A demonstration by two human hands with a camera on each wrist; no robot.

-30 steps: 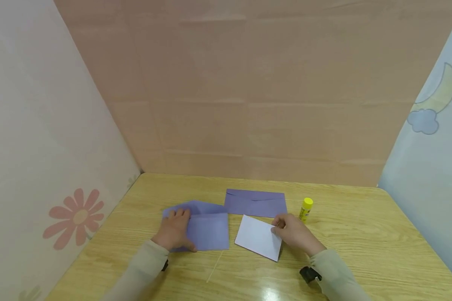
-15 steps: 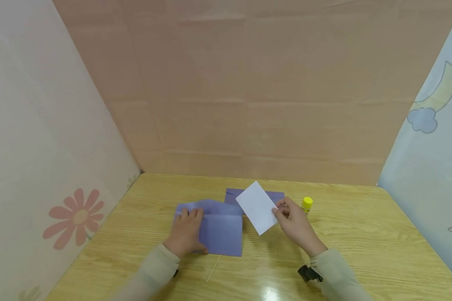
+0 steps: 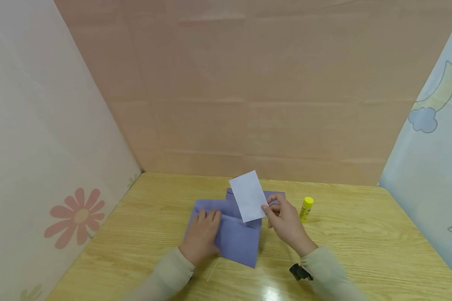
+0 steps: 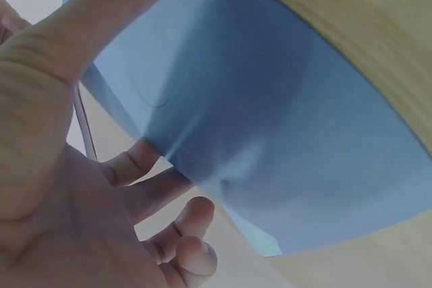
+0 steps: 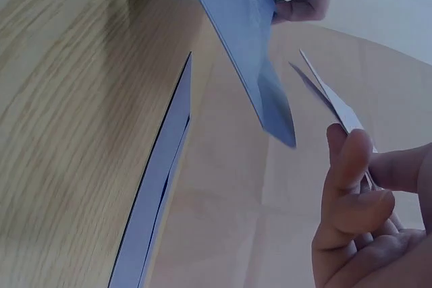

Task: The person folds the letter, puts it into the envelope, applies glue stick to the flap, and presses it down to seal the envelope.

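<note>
My left hand (image 3: 201, 236) grips a purple envelope (image 3: 237, 246) between thumb and fingers, the thumb at its near edge and the fingertips at its far, flap side. The envelope is tilted and bowed, raised off the table in the right wrist view, its flap (image 5: 277, 106) standing open. My right hand (image 3: 288, 223) pinches a white folded card (image 3: 247, 196) by its right edge. Its two leaves part slightly in the right wrist view. The card is held up near the envelope's opening and overlaps its upper right corner in the head view.
A second purple envelope (image 5: 152, 193) lies flat behind, partly covered by the card and right hand in the head view. A yellow glue stick (image 3: 306, 209) stands right of the right hand. A thin pale strip (image 3: 213, 269) lies on the wooden table (image 3: 361, 242).
The left hand has brought the envelope rightward and tilted it. The right hand has raised the card from low over the table and turned it more upright, moving it left toward the envelope.
</note>
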